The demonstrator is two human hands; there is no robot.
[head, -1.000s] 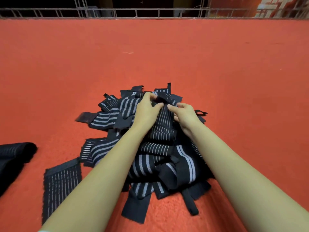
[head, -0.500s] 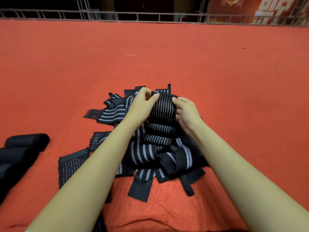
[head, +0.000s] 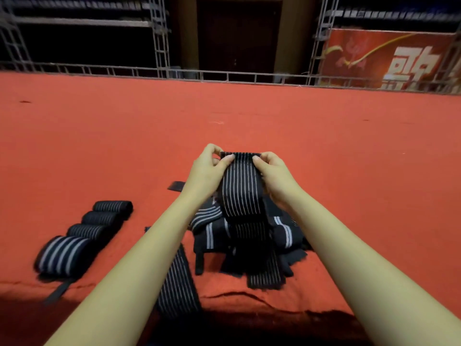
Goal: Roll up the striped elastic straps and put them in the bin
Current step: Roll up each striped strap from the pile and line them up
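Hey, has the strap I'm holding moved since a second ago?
Yes. The left hand and right hand have lifted the striped strap up, its end now above the pile of straps it lay on before.

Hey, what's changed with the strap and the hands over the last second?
The left hand and right hand have lifted the end of one striped strap up off the pile; it now hangs from their grip down to the heap. Both still pinch its top corners. The pile and the rolled straps to the left stay on the red carpet.
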